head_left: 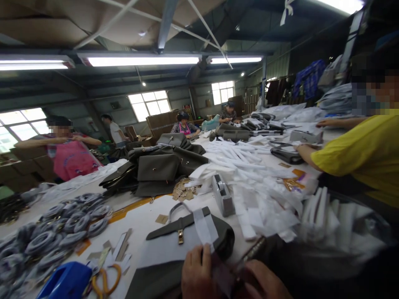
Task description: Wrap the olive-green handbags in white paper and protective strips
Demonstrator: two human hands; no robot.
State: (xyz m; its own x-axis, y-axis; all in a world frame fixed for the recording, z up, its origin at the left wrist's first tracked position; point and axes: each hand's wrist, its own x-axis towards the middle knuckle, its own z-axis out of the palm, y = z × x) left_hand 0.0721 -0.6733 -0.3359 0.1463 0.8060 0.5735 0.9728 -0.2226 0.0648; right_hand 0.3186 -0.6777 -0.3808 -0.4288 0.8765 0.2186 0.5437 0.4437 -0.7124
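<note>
A dark grey-green handbag (pixel 222 228) with a gold clasp lies open in front of me, a white strip (pixel 204 224) across its top. My left hand (pixel 197 272) presses its fingers together at the lower end of that strip, over the bag. To its right, my right hand (pixel 263 279) is curled near the bottom edge, beside a blurred dark reddish item; what its fingers hold, if anything, is hidden. The bag's wrapped grey handle (pixel 177 207) stands up behind the flap.
Grey coiled straps (pixel 40 243), a blue object (pixel 65 280) and orange-handled scissors (pixel 107 282) lie left. Stacked bags (pixel 157 168), a tape dispenser (pixel 222 195) and white wrapping strips (pixel 262 199) are beyond. A person in yellow (pixel 358 153) works at right; others stand farther back.
</note>
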